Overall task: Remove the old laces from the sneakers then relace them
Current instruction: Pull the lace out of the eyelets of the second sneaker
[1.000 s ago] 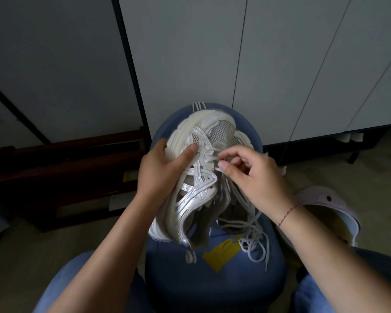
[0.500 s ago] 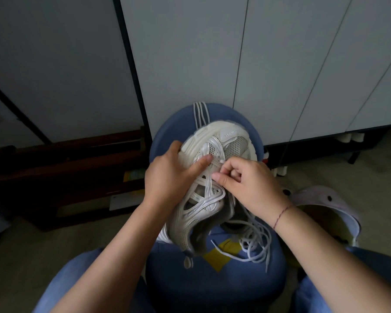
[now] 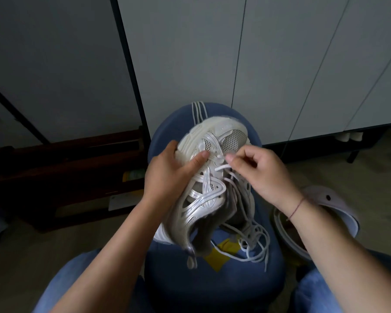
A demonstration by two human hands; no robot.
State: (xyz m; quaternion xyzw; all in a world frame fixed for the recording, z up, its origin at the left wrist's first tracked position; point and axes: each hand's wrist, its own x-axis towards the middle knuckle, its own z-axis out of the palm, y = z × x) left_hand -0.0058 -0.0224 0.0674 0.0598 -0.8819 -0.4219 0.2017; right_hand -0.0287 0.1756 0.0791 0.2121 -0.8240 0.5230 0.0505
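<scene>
Sneaker [image 3: 212,199] is propped on the blue stool [image 3: 212,290] mid-frame, long axis running up the frame, toe at the top. It's gripped on its left side by the left hand [image 3: 167,175]. The lace [image 3: 221,167] is pinched by the right hand [image 3: 262,177] fingers [image 3: 230,158] at the toe-end eyelets, so the next pull is probably made from the right.

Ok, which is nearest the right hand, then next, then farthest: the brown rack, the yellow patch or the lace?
1. The lace: pinched in the right hand, over the sneaker.
2. The yellow patch: lower down, on the stool.
3. The brown rack: far left, by the wall.
</scene>
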